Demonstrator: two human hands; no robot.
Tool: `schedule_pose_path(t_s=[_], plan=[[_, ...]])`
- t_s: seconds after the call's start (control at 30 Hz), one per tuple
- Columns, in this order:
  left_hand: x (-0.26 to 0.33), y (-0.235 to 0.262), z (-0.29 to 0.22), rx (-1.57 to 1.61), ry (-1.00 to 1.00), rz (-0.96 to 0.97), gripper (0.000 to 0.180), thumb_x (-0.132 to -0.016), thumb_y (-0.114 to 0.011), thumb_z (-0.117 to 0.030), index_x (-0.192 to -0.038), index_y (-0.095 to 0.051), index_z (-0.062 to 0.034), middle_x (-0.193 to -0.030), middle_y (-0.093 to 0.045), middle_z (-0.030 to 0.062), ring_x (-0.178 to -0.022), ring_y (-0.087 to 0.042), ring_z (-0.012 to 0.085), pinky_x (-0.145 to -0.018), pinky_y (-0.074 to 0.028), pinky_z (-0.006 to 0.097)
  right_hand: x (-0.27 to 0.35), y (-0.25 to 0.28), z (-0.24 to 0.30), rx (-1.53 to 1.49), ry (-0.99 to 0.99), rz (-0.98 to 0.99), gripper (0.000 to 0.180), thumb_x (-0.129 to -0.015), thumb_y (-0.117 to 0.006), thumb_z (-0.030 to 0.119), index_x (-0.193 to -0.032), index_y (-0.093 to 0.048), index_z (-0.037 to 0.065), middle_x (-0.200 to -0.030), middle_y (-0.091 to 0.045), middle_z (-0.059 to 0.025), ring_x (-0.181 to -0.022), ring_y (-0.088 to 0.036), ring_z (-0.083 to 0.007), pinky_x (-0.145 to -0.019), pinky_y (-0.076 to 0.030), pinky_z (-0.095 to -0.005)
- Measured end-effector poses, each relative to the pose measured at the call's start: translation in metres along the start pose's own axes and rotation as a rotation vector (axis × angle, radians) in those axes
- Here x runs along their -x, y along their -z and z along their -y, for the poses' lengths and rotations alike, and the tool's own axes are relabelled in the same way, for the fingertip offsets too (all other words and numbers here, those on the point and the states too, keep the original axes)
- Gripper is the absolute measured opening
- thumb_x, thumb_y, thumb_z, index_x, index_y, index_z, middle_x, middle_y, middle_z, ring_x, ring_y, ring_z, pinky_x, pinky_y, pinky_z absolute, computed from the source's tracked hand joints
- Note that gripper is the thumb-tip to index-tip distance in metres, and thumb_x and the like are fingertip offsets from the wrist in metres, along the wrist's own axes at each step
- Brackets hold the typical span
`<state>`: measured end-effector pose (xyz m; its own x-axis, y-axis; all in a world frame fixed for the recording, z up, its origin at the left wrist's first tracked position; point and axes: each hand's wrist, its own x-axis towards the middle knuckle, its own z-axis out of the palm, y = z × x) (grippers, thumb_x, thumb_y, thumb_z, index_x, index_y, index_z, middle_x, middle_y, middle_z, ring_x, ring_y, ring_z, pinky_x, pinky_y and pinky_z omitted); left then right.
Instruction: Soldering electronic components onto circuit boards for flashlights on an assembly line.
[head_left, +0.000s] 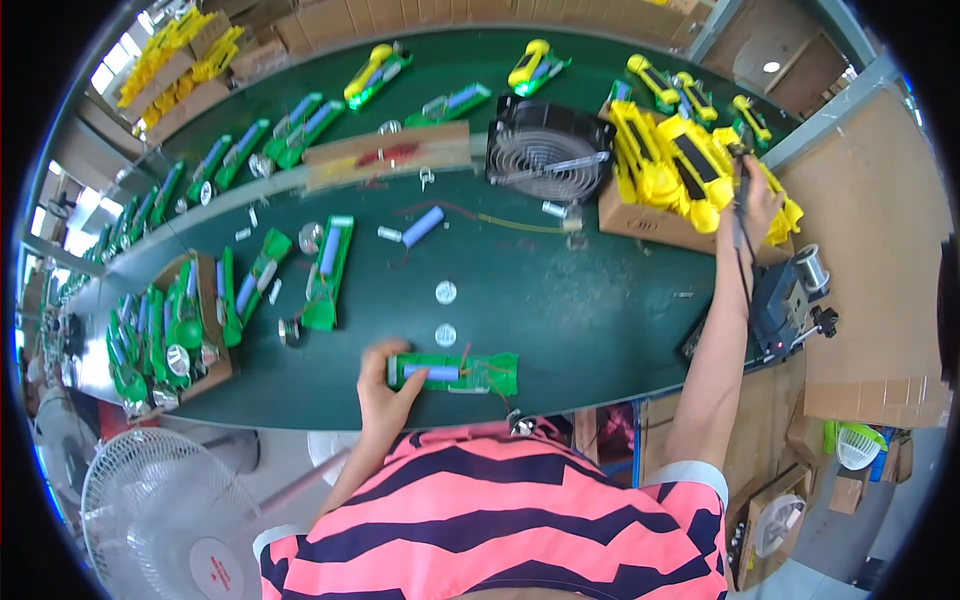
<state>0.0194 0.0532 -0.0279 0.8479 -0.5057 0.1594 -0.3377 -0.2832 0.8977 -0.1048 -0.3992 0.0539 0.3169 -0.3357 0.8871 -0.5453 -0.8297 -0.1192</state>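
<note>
My left hand (pixel 383 393) grips the left end of a green casing (pixel 507 372) near the table's front edge. Inside the casing lies a blue cylindrical battery (pixel 432 373), with thin wires beside it. The wires run to a small silver round part (pixel 521 424) at the edge, against my shirt. Far to the right, my right hand (pixel 762 200) is closed round a dark corded tool (pixel 741 190), partly hidden and blurred, so its exact kind is unclear. That hand is over a cardboard box (pixel 650 222) heaped with yellow plastic housings (pixel 690 160).
A black fan (pixel 550 150) stands behind the middle. At right sits a dark powered unit (pixel 778 305) with a solder spool (pixel 812 268). Another box (pixel 215 372) holds green casings at left. A loose battery (pixel 423 227) and two white discs (pixel 445 292) lie mid-table. Assemblies line the far belt (pixel 440 70).
</note>
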Motion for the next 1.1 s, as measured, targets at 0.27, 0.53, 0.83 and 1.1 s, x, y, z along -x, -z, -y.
schedule_pose_path(t_s=[0.27,0.53,0.83,1.1], plan=[[-0.025,0.011,-0.090,-0.397,-0.744,0.188,0.025,-0.059,-0.071,-0.007,-0.081,-0.059,-0.0054,-0.082,-0.055,0.0056,-0.076,-0.053,0.0252,-0.069,-0.044,0.037,0.118,0.089,0.105,-0.561,-0.306,0.145,0.027,-0.085,-0.051,0.001,-0.110,-0.042,0.000,-0.099,-0.060,-0.0157,-0.092,-0.058,-0.0218,-0.080,-0.045,-0.0319],[-0.036,-0.068,-0.055,-0.388,-0.707,0.662,0.024,-0.063,-0.067,-0.009,-0.085,-0.056,-0.0079,-0.104,-0.051,0.0073,-0.108,-0.044,0.0274,-0.092,-0.034,0.043,0.184,0.069,0.150,-0.607,-0.286,0.486,0.032,-0.078,-0.053,-0.005,-0.108,-0.048,0.006,-0.099,-0.060,-0.0144,-0.096,-0.057,-0.0277,-0.082,-0.044,-0.0320],[-0.032,-0.056,-0.064,-0.061,-0.530,0.801,0.025,-0.068,-0.064,-0.006,-0.089,-0.051,-0.0081,-0.101,-0.056,0.0049,-0.098,-0.053,0.0204,-0.100,-0.027,0.049,0.182,0.062,0.144,-0.791,-0.325,0.536,0.037,-0.079,-0.049,-0.009,-0.113,-0.041,0.002,-0.103,-0.060,-0.0149,-0.098,-0.057,-0.0228,-0.084,-0.043,-0.0281],[-0.016,-0.070,-0.059,-0.100,-1.119,0.814,0.012,-0.064,-0.058,-0.010,-0.075,-0.059,-0.0085,-0.074,-0.056,0.0011,-0.076,-0.057,0.0153,-0.089,-0.043,0.040,0.185,0.061,0.145,-0.856,-0.396,0.563,0.036,-0.079,-0.049,-0.010,-0.112,-0.040,0.001,-0.106,-0.058,-0.0175,-0.097,-0.058,-0.0227,-0.083,-0.044,-0.0284]])
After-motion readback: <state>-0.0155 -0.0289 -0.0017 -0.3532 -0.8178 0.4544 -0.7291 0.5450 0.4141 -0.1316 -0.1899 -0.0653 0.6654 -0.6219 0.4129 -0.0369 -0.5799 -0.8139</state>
